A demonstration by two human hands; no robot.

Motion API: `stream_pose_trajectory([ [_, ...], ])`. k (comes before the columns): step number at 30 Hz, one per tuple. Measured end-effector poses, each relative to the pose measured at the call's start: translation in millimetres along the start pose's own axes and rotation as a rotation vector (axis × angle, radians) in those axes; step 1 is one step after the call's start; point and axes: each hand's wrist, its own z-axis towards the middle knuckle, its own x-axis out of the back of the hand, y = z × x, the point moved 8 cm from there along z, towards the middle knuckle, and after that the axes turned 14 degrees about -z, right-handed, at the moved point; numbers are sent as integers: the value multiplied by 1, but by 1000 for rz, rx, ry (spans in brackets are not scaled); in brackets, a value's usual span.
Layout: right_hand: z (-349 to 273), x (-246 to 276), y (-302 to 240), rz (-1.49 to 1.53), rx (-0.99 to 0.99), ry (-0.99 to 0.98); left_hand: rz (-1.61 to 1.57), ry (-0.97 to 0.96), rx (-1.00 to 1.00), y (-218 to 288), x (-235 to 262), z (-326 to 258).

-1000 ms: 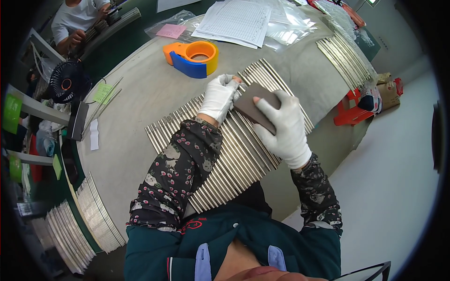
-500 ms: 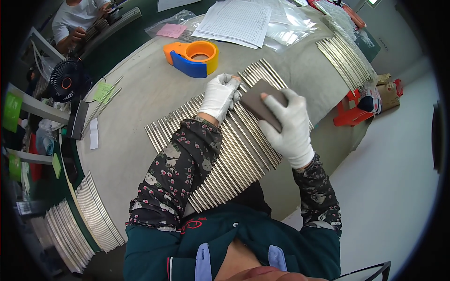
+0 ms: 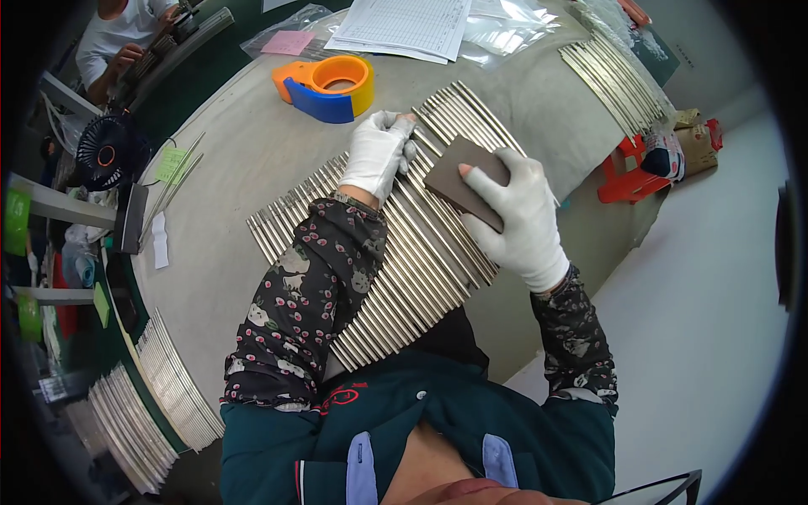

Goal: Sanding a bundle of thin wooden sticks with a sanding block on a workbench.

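Note:
A row of slim, shiny metal rods (image 3: 412,290) lies side by side across the table in front of me. My left hand (image 3: 376,156), in a white glove with a bare thumb tip, is closed near the rods' far ends. Its fingers curl round a rod there, partly hidden by the glove. In my right hand (image 3: 526,223), also gloved, is a flat grey-brown block (image 3: 465,181) that looks like a sanding sponge. Thumb and fingers grip its right side, and it rests over the rods on the right of the row.
Beyond my left hand stands an orange, blue and yellow tape dispenser (image 3: 326,88). Printed sheets (image 3: 400,29) and clear plastic bags lie at the back. More rods sit at the far right (image 3: 614,84) and lower left (image 3: 177,383). A black fan (image 3: 105,151) and another person (image 3: 126,46) are at left.
The whole view has shifted, so the table and rods appear slightly higher and further left. Both hands keep nearly the same grip; the block remains over the rods.

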Motion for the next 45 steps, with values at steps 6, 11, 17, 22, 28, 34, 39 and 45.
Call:
stream_pose_trajectory([
  [6,-34,13,68,-278,-357,91,43,9,23,1,-7,0],
  [11,-59,28,69,-144,-387,136,139,73,80,5,0,17],
  [17,-102,37,85,-159,-476,101,1046,-143,-703,47,-49,-31],
  [22,-120,38,92,-136,-525,83,1389,-821,-661,-27,-94,-105],
  [28,-125,33,98,-110,-537,79,1389,-844,-611,-52,-113,-98],
  [34,-128,32,103,-104,-554,70,1361,-902,-735,-55,-122,-91],
  [39,-129,30,102,-102,-560,54,1341,-949,-788,-59,-123,-84],
  [45,-128,32,99,-90,-541,62,1334,-956,-827,-55,-127,-87],
])
